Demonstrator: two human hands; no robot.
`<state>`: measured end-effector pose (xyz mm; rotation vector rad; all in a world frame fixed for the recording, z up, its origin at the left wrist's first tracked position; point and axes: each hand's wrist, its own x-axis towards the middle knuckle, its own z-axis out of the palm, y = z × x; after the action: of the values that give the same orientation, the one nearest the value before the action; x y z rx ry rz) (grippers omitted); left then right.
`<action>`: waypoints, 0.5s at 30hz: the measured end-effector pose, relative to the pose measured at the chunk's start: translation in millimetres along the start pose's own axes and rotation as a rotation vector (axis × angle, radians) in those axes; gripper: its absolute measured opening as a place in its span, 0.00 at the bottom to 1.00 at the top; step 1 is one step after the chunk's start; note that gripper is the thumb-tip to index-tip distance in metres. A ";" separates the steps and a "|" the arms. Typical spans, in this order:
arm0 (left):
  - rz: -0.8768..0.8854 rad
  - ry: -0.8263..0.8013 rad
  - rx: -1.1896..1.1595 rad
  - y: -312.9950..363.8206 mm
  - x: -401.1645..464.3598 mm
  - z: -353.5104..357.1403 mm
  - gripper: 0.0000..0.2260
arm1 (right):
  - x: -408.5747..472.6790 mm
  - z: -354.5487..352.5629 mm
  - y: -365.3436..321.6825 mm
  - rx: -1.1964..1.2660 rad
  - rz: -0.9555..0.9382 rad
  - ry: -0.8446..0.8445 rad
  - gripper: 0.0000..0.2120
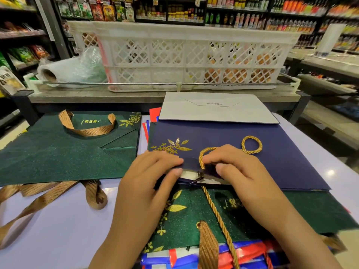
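Across the lower left of the frame, a pale table (58, 220). Along the top, a white crate (194, 55). At left, lying flat, a green bag (58, 152), and at lower centre a second green bag (194, 220), serving as the bed for the work.

On top of that, at centre and centre right, the navy bag (281, 162), flat, with its mouth edge facing the bottom of the frame.

At that edge, left of centre, the left hand (151, 171): fingers pressed together on top of the rim, thumb underneath, pinching the paper and lifting it slightly. Just right of it, the right hand (239, 167): fingers curled, pinching the cord (202, 158) against the rim.

Probably threading the cord through the rim as a handle. To do it well:
- Hold the rim flat and firm close to the hole.
- Feed the cord straight, without twisting.
- Draw the slack gently so as not to tear the paper.

From the right fingertips, arching up and over the rim between the two hands. Looping again beyond the right knuckles, toward the upper right. One length trailing from under the rim down to the bottom centre. No telling where the hole is, hidden under the fingers.
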<state>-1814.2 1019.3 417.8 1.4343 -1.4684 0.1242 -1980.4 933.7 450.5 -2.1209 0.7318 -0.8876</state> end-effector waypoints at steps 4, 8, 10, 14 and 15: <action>0.041 -0.004 0.026 -2.2 -0.3 0.7 0.10 | 2.7 -0.5 3.2 -0.012 0.043 -0.019 0.06; 0.041 -0.005 0.014 -3.0 -1.1 1.3 0.10 | 3.4 -2.7 4.6 0.011 0.057 0.001 0.05; 0.033 -0.006 0.010 -2.7 -1.1 1.6 0.10 | 3.6 -2.6 5.5 -0.018 0.078 0.016 0.07; 0.023 -0.008 0.004 -3.2 -1.9 1.2 0.10 | 2.4 -0.4 4.9 -0.021 0.123 0.058 0.07; 0.020 -0.010 0.001 -3.2 -2.0 1.0 0.10 | 1.9 -0.5 4.6 -0.018 0.133 0.070 0.07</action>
<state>-1812.8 1019.1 414.1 1.4229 -1.4917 0.1303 -1980.7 929.4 447.8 -2.0392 0.9090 -0.8890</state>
